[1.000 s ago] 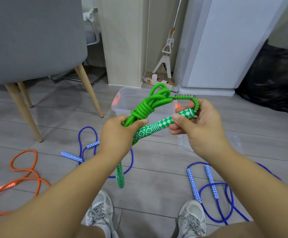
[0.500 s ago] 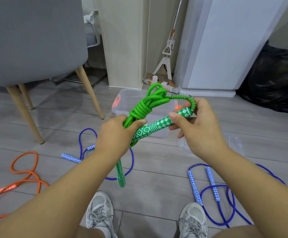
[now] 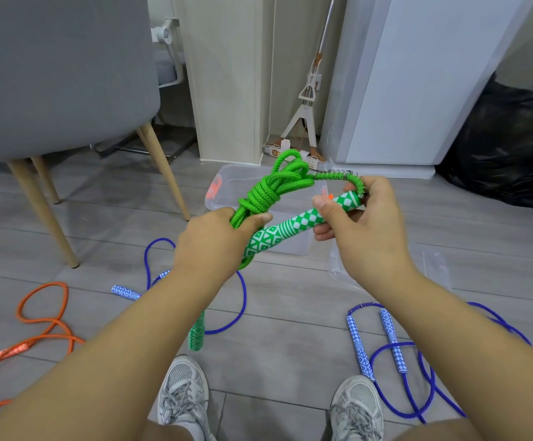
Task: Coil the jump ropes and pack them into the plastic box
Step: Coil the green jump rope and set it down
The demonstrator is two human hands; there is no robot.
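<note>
A single head-worn, wide-angle camera looks forward and down from the person's own eye level. It sits close above the forearms and the shoes (image 3: 184, 396), facing the floor (image 3: 290, 300) toward the chair (image 3: 61, 74) beyond.

The plastic box (image 3: 227, 198) is left open-topped, but the way in from above is pretty much blocked by the green rope bundle (image 3: 268, 192) held over it. Floor on both sides is cluttered with blue ropes (image 3: 395, 345) and an orange rope (image 3: 45, 316); chair legs (image 3: 42, 211) are planted left.
</note>
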